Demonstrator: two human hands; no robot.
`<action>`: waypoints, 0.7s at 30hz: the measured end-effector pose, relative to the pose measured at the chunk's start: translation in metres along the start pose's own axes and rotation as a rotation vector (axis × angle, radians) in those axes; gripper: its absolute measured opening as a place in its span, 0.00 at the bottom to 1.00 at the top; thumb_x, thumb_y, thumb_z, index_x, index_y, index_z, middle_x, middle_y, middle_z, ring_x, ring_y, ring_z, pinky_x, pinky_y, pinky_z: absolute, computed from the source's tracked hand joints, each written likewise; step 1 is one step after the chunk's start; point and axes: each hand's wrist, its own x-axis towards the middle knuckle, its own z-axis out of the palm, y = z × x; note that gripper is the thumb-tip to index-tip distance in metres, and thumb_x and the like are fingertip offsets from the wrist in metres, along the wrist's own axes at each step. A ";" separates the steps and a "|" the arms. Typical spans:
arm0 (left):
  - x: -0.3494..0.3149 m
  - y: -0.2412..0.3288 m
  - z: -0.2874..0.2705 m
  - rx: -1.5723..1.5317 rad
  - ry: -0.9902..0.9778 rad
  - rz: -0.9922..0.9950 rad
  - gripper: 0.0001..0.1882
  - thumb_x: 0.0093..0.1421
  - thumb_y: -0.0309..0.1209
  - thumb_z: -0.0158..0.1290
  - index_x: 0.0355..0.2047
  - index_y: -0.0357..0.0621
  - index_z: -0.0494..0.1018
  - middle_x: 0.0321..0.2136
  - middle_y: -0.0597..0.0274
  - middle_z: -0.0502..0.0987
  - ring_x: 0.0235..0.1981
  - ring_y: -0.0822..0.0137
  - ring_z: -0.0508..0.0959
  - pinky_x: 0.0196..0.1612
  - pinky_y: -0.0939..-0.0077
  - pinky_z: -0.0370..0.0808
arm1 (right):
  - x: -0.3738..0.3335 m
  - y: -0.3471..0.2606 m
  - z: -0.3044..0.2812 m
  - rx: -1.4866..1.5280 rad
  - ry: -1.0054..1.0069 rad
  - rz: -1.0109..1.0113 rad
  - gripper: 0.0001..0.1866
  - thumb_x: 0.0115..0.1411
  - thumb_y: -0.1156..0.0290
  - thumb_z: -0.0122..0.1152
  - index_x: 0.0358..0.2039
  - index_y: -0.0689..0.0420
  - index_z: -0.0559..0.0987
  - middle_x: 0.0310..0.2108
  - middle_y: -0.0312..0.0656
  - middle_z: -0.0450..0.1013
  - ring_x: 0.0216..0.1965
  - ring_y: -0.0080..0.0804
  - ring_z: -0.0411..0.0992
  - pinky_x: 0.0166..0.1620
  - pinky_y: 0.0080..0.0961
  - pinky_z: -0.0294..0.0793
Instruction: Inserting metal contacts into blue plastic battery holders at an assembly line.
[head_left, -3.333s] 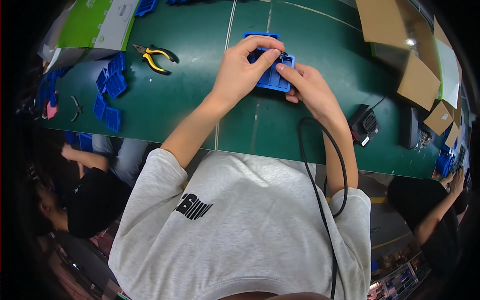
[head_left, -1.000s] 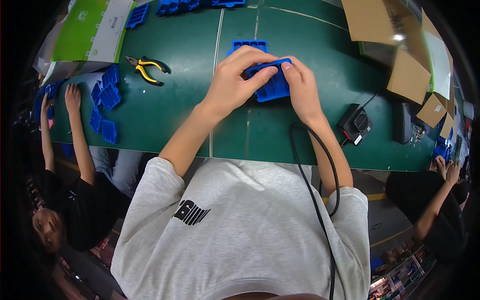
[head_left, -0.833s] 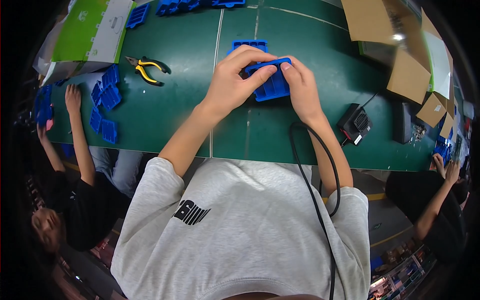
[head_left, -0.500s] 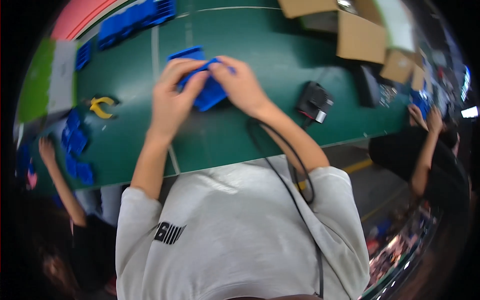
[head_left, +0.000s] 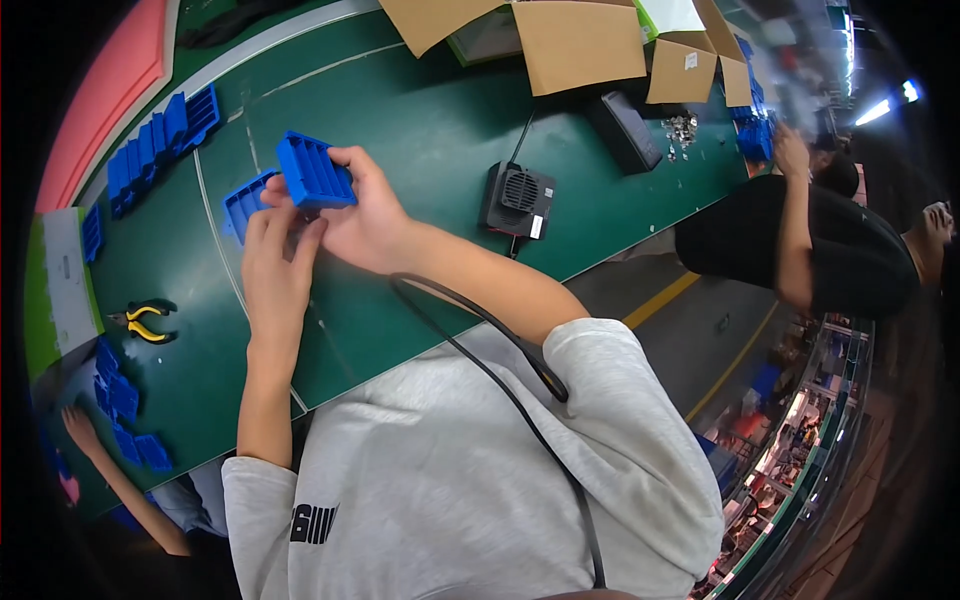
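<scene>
My right hand [head_left: 365,220] is closed on a blue plastic tray [head_left: 318,172] with ridged compartments, held tilted above the table. Its thumb lies along the tray's right edge and its fingers pass behind. Close below the tray is my left hand [head_left: 275,255], fingers bent and thumb drawn toward them, by the right palm. Whatever those left fingertips pinch, if anything, is hidden. A second blue tray [head_left: 243,207] lies on the green table just beyond my left fingers, partly covered by them.
Yellow-handled pliers [head_left: 148,322] and blue pieces [head_left: 118,392] lie left; a row of blue trays [head_left: 150,150] stands far left. Rightward are a black device [head_left: 517,200] with a cable, a black box [head_left: 628,132], cardboard boxes [head_left: 580,48] and small metal parts [head_left: 680,130]. Co-workers sit at both sides.
The view has turned, shifting the scene. The tray, earlier held between both hands, is now raised in my right hand with its compartments showing; my left hand has come down below it.
</scene>
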 end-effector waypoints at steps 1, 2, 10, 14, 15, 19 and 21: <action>0.000 -0.004 0.000 0.005 0.007 0.024 0.11 0.56 0.25 0.57 0.39 0.35 0.74 0.34 0.55 0.73 0.37 0.58 0.76 0.41 0.69 0.71 | 0.001 0.002 -0.001 0.000 -0.013 -0.011 0.30 0.64 0.52 0.33 0.47 0.66 0.73 0.46 0.51 0.73 0.52 0.43 0.68 0.61 0.41 0.60; 0.001 -0.007 -0.001 0.009 0.014 0.046 0.11 0.56 0.25 0.57 0.39 0.36 0.74 0.34 0.55 0.73 0.37 0.58 0.76 0.40 0.69 0.71 | 0.002 0.003 -0.001 0.001 -0.014 -0.009 0.30 0.64 0.52 0.33 0.47 0.66 0.73 0.46 0.51 0.73 0.52 0.43 0.68 0.61 0.41 0.60; 0.006 -0.011 -0.008 -0.169 0.078 0.079 0.05 0.56 0.23 0.57 0.32 0.33 0.75 0.28 0.60 0.74 0.27 0.69 0.74 0.33 0.76 0.70 | 0.007 0.001 -0.005 0.030 -0.097 0.086 0.32 0.61 0.50 0.37 0.44 0.70 0.73 0.47 0.54 0.72 0.51 0.43 0.68 0.61 0.37 0.59; 0.005 -0.008 -0.014 -0.245 0.102 0.146 0.06 0.55 0.23 0.56 0.34 0.37 0.79 0.31 0.57 0.78 0.34 0.63 0.79 0.38 0.75 0.75 | 0.001 -0.005 0.001 -0.015 -0.013 0.094 0.30 0.59 0.51 0.42 0.40 0.70 0.74 0.48 0.57 0.70 0.54 0.45 0.66 0.62 0.33 0.58; 0.004 -0.009 -0.014 -0.279 0.116 0.151 0.06 0.55 0.23 0.57 0.34 0.38 0.79 0.30 0.57 0.78 0.33 0.64 0.79 0.37 0.75 0.75 | -0.001 -0.005 0.006 0.013 0.003 0.059 0.24 0.59 0.53 0.44 0.34 0.64 0.76 0.47 0.55 0.70 0.56 0.46 0.64 0.62 0.34 0.58; 0.004 -0.014 -0.017 -0.290 0.189 0.134 0.07 0.54 0.23 0.59 0.35 0.39 0.80 0.30 0.60 0.79 0.28 0.70 0.78 0.31 0.79 0.74 | -0.004 -0.009 0.009 0.050 0.081 0.063 0.15 0.59 0.58 0.49 0.30 0.59 0.73 0.41 0.50 0.70 0.54 0.45 0.63 0.58 0.37 0.62; 0.005 -0.016 -0.017 -0.394 0.164 0.007 0.07 0.55 0.24 0.59 0.35 0.40 0.79 0.29 0.61 0.79 0.27 0.73 0.78 0.30 0.82 0.73 | 0.000 -0.013 -0.002 0.024 0.076 0.068 0.16 0.60 0.58 0.48 0.31 0.60 0.73 0.39 0.49 0.70 0.48 0.42 0.66 0.54 0.35 0.65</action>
